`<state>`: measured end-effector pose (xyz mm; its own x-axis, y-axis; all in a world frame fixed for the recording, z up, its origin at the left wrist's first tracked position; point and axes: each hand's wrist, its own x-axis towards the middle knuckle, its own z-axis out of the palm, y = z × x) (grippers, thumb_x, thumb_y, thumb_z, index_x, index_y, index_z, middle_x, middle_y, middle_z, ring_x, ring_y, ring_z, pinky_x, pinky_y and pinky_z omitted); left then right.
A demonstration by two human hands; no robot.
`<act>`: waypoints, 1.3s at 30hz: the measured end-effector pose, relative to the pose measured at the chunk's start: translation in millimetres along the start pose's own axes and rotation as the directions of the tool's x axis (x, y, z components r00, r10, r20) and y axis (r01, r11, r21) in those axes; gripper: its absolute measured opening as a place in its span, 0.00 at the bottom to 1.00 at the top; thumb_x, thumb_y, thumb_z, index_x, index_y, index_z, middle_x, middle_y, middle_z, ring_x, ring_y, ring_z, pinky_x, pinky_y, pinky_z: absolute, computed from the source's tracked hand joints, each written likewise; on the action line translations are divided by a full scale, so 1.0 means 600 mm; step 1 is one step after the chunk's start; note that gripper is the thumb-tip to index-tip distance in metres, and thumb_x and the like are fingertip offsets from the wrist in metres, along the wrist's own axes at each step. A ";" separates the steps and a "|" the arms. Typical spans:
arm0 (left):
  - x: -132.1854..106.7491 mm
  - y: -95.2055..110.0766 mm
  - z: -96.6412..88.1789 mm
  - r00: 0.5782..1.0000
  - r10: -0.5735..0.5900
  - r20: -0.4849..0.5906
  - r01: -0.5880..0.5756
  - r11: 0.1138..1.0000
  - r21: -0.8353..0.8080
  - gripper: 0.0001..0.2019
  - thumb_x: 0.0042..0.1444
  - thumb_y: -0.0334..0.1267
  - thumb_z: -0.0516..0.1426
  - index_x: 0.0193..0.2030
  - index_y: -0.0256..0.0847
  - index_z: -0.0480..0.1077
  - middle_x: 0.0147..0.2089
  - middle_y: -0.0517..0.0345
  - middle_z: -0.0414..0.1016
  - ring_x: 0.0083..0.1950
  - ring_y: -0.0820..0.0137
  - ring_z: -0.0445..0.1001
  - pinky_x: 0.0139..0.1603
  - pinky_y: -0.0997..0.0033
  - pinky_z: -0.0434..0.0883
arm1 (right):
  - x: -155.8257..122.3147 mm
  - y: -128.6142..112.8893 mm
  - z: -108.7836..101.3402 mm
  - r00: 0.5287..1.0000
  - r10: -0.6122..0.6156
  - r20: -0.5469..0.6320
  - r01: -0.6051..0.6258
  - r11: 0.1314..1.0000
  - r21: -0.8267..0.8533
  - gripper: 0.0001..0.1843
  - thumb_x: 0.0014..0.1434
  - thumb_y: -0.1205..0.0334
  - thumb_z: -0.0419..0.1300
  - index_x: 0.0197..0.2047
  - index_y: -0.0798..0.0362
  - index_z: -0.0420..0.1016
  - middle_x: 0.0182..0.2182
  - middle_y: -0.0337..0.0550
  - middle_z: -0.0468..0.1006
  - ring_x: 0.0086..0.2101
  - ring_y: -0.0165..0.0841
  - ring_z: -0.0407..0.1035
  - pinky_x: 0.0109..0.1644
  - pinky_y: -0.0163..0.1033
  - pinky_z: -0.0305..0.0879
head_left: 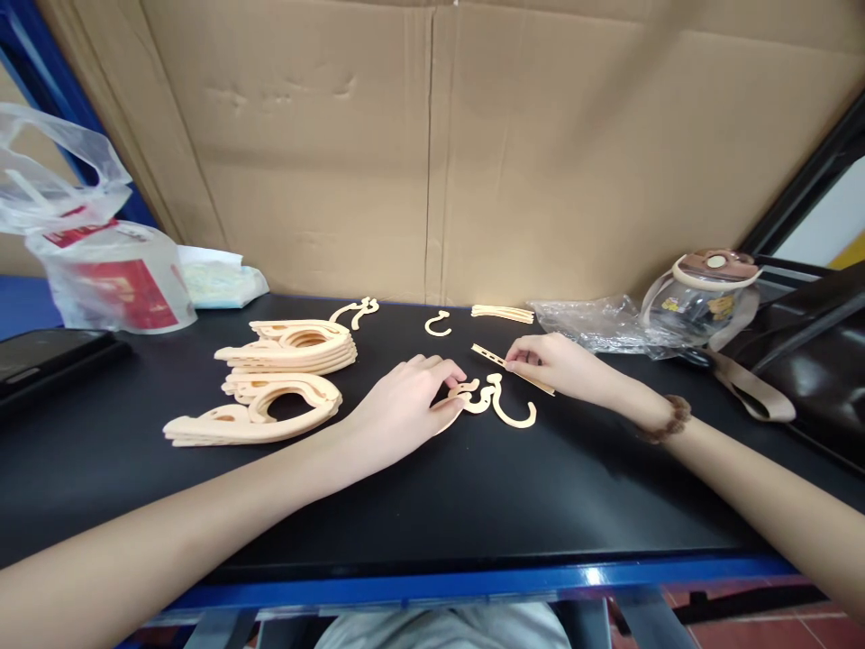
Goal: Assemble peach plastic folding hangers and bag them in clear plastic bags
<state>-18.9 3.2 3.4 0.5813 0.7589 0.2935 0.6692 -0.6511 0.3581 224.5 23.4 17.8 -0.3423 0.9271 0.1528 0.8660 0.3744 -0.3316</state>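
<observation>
My left hand (409, 406) is closed, thumb and fingers around a cream plastic hanger piece (463, 388) that it mostly hides. Just right of those fingertips, cream hanger hooks (517, 422) lie on the black table (405, 514). My right hand (550, 361) pinches a thin, flat slotted bar (490, 355) of the same cream plastic, angled across the tabletop. Left of my left hand are two stacks of cream folding-hanger parts, a rear stack (287, 356) and a front stack (236, 428).
Farther back lie a single hook (438, 330), more curved pieces (358, 313) and a small pile of bars (502, 314). Clear plastic wrap (587, 323), a lidded bottle (703, 302) and a dark bag (804, 351) are right. A plastic bag (114, 270) and phone (54, 356) sit left.
</observation>
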 end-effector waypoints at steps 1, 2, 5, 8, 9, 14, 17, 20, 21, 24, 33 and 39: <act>0.001 -0.001 0.000 1.000 -0.001 0.006 0.001 1.000 -0.009 0.08 0.62 0.40 0.54 0.46 0.43 0.71 0.45 0.60 0.76 0.46 0.65 0.70 0.48 0.62 0.68 | 0.000 0.000 0.001 1.000 -0.003 -0.007 0.003 1.000 -0.002 0.12 0.61 0.56 0.54 0.36 0.52 0.75 0.25 0.39 0.78 0.26 0.30 0.70 0.30 0.35 0.60; 0.002 -0.001 0.000 1.000 -0.003 0.016 0.003 1.000 -0.015 0.08 0.62 0.38 0.54 0.46 0.43 0.71 0.45 0.60 0.76 0.46 0.65 0.71 0.48 0.62 0.67 | 0.000 0.001 0.001 1.000 -0.007 -0.013 0.007 1.000 -0.006 0.12 0.61 0.56 0.54 0.36 0.52 0.75 0.25 0.38 0.78 0.26 0.30 0.70 0.30 0.35 0.60; 0.004 -0.004 0.001 0.999 -0.023 0.043 0.024 0.999 -0.034 0.09 0.62 0.31 0.53 0.47 0.42 0.70 0.46 0.59 0.75 0.47 0.66 0.71 0.48 0.64 0.68 | 0.002 0.004 0.004 1.000 -0.014 -0.012 0.014 1.000 -0.009 0.12 0.62 0.54 0.54 0.36 0.51 0.75 0.21 0.36 0.75 0.25 0.30 0.69 0.30 0.35 0.59; 0.005 -0.005 0.001 0.998 -0.047 0.050 0.050 0.997 -0.060 0.12 0.62 0.28 0.51 0.49 0.42 0.70 0.48 0.58 0.74 0.46 0.67 0.72 0.46 0.66 0.69 | 0.002 0.005 0.007 1.000 -0.024 -0.011 0.023 1.000 -0.018 0.13 0.62 0.52 0.54 0.35 0.50 0.75 0.21 0.36 0.75 0.24 0.30 0.69 0.30 0.36 0.59; 0.005 -0.005 0.000 0.997 -0.054 0.052 0.057 0.996 -0.064 0.12 0.62 0.28 0.51 0.49 0.43 0.70 0.49 0.58 0.73 0.45 0.68 0.72 0.45 0.66 0.69 | 0.003 0.005 0.008 0.999 -0.032 -0.011 0.032 0.999 -0.018 0.14 0.62 0.50 0.55 0.35 0.50 0.76 0.23 0.36 0.75 0.25 0.30 0.69 0.30 0.36 0.60; 0.005 -0.002 -0.004 0.997 -0.057 0.056 0.060 0.997 -0.052 0.11 0.62 0.29 0.51 0.47 0.44 0.71 0.47 0.57 0.73 0.42 0.67 0.73 0.44 0.66 0.70 | 0.014 0.028 0.016 0.987 -0.101 -0.127 0.095 0.994 -0.051 0.19 0.64 0.46 0.50 0.43 0.50 0.75 0.41 0.44 0.78 0.39 0.36 0.73 0.41 0.40 0.67; 0.005 -0.004 -0.003 0.999 -0.015 0.047 0.018 0.998 -0.060 0.12 0.61 0.29 0.50 0.46 0.44 0.71 0.47 0.57 0.74 0.43 0.67 0.73 0.45 0.65 0.70 | 0.025 0.061 0.020 0.971 -0.114 -0.209 0.077 0.981 -0.178 0.22 0.66 0.49 0.48 0.55 0.52 0.70 0.55 0.50 0.71 0.53 0.42 0.67 0.55 0.48 0.64; 0.005 -0.012 0.000 0.999 0.001 0.042 0.003 0.997 -0.081 0.15 0.59 0.26 0.49 0.46 0.44 0.71 0.49 0.57 0.74 0.45 0.67 0.73 0.47 0.65 0.69 | 0.031 0.088 0.023 0.978 -0.101 -0.185 0.062 0.976 -0.208 0.24 0.66 0.49 0.48 0.58 0.55 0.67 0.57 0.54 0.70 0.57 0.44 0.64 0.60 0.52 0.60; 0.005 -0.015 0.002 0.999 0.005 0.035 -0.002 0.996 -0.087 0.16 0.58 0.25 0.48 0.46 0.44 0.71 0.49 0.57 0.74 0.46 0.67 0.73 0.48 0.65 0.69 | 0.032 0.092 0.024 0.980 -0.103 -0.173 0.066 0.976 -0.208 0.24 0.66 0.49 0.48 0.58 0.55 0.68 0.57 0.54 0.70 0.57 0.44 0.64 0.61 0.52 0.60; 0.007 -0.022 0.006 1.000 0.027 0.008 -0.026 0.995 -0.096 0.18 0.56 0.23 0.46 0.45 0.44 0.71 0.47 0.59 0.75 0.47 0.68 0.72 0.47 0.66 0.69 | 0.031 0.091 0.024 0.983 -0.129 -0.130 0.099 0.971 -0.218 0.25 0.67 0.49 0.47 0.58 0.54 0.68 0.57 0.51 0.71 0.58 0.42 0.64 0.62 0.51 0.59; 0.010 -0.026 0.012 1.000 0.011 -0.012 -0.012 0.991 -0.133 0.15 0.60 0.27 0.46 0.45 0.44 0.71 0.40 0.60 0.77 0.46 0.67 0.72 0.46 0.65 0.68 | 0.062 0.101 0.023 0.988 -0.072 -0.133 0.028 0.953 -0.303 0.32 0.67 0.47 0.45 0.65 0.62 0.59 0.65 0.60 0.59 0.64 0.46 0.53 0.65 0.51 0.53; 0.008 -0.023 0.010 1.000 0.000 -0.010 -0.001 0.992 -0.126 0.13 0.64 0.33 0.45 0.45 0.44 0.71 0.41 0.60 0.77 0.46 0.66 0.71 0.47 0.63 0.68 | 0.078 0.113 0.021 0.989 -0.069 -0.132 0.017 0.932 -0.361 0.28 0.68 0.49 0.43 0.60 0.62 0.64 0.56 0.61 0.71 0.54 0.47 0.67 0.56 0.51 0.62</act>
<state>-22.6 15.6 -5.6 0.5761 0.7593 0.3026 0.6050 -0.6450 0.4668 262.8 92.3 -9.3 -0.3500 0.8883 0.2973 0.9333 0.3578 0.0298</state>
